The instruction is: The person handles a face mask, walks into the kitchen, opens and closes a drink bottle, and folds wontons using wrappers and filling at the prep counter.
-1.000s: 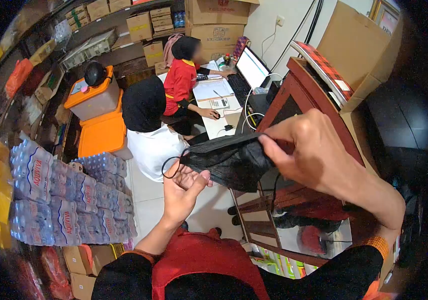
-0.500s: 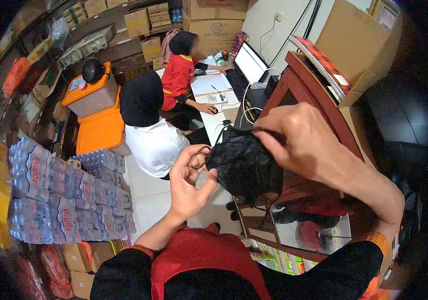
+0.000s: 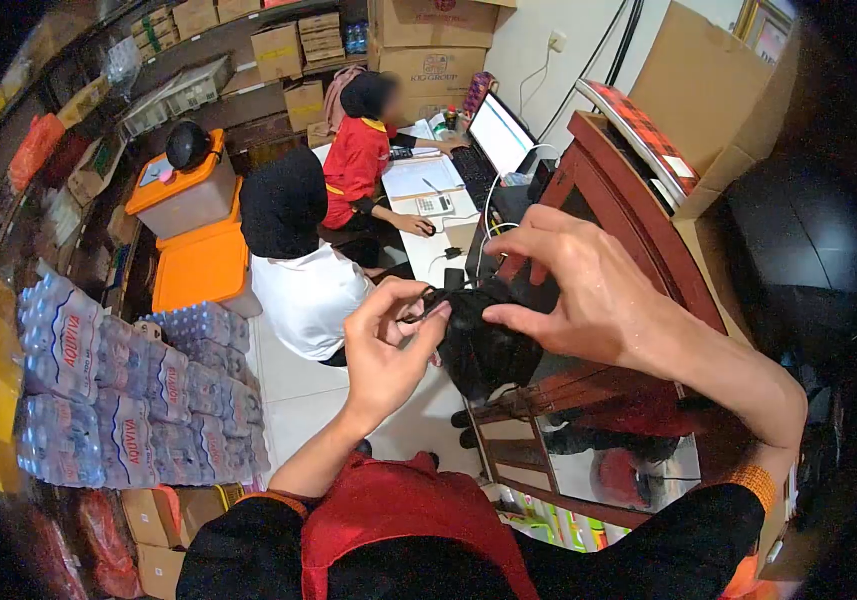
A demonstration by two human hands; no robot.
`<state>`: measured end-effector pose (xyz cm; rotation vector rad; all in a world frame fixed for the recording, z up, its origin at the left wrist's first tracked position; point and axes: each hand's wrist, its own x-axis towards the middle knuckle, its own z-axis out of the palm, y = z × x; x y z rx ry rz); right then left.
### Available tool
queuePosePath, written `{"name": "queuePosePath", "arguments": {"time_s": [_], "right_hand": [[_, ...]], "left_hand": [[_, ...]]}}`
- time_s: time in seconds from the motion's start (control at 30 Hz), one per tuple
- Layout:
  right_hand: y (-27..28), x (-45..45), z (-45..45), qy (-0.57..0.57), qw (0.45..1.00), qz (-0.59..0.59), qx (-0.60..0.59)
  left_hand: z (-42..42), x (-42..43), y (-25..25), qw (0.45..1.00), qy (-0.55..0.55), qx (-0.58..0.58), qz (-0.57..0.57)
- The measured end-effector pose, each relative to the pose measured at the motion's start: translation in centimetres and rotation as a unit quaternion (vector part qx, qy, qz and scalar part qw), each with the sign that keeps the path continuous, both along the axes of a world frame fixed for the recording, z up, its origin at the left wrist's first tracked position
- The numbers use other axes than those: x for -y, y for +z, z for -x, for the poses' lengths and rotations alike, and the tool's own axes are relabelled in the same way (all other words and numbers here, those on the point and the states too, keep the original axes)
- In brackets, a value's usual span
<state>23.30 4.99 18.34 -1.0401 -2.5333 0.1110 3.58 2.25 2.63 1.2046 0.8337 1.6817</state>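
Observation:
A black face mask [image 3: 488,345] hangs, crumpled, between my two hands in the middle of the view. My left hand [image 3: 388,345] pinches its left edge near the ear loop between thumb and fingers. At the mask's upper right, my right hand [image 3: 583,290] has its thumb and fingers spread apart, with the thumb tip beside the cloth. No grip of the right hand on the mask shows.
Two people sit ahead, one in a white top [image 3: 310,300], one in red [image 3: 356,170] at a desk [image 3: 418,262] with a laptop [image 3: 500,132]. Packed water bottles [image 3: 138,400] and orange-lidded boxes [image 3: 203,270] stand left; a brown wooden cabinet [image 3: 638,215] stands right.
The mask has gone from stretched between both hands to hanging folded from my left hand. My right hand has opened from its pinch on the mask's upper edge.

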Motion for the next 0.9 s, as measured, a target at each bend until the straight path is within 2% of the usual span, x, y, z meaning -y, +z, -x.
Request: {"name": "queuePosePath", "arguments": {"time_s": [0.13,0.2,0.3,0.43,0.53,0.63,0.73,0.8,0.9], "right_hand": [[-0.2,-0.1,0.0,0.005,0.999,0.030,0.015],[0.6,-0.2,-0.1,-0.040,0.996,0.040,0.070],[0.1,-0.5,-0.3,-0.028,0.995,-0.012,0.097],[-0.1,0.8,0.4,0.010,0.990,-0.098,0.105],[-0.6,0.5,0.4,0.072,0.987,-0.116,0.081],[-0.8,0.0,0.0,0.064,0.988,-0.085,0.108],[-0.4,0.1,-0.1,0.071,0.987,-0.099,0.110],[-0.6,0.3,-0.1,0.070,0.984,-0.096,0.133],[-1.2,1.1,0.4,0.082,0.981,-0.097,0.145]], "left_hand": [[-0.6,0.3,0.8,0.998,-0.008,-0.024,-0.054],[-0.2,0.2,0.6,0.994,-0.009,-0.084,-0.072],[-0.5,0.0,1.1,0.987,0.040,-0.122,-0.097],[-0.7,-0.1,1.4,0.990,0.042,-0.106,-0.085],[-0.8,-0.1,1.5,0.988,0.032,-0.112,-0.100],[-0.8,-0.3,1.4,0.984,0.035,-0.109,-0.137],[-0.4,-0.6,0.9,0.977,0.060,-0.155,-0.131],[0.0,-0.9,0.4,0.952,0.119,-0.229,-0.164],[-0.3,-0.2,1.2,0.940,0.131,-0.252,-0.188]]}}
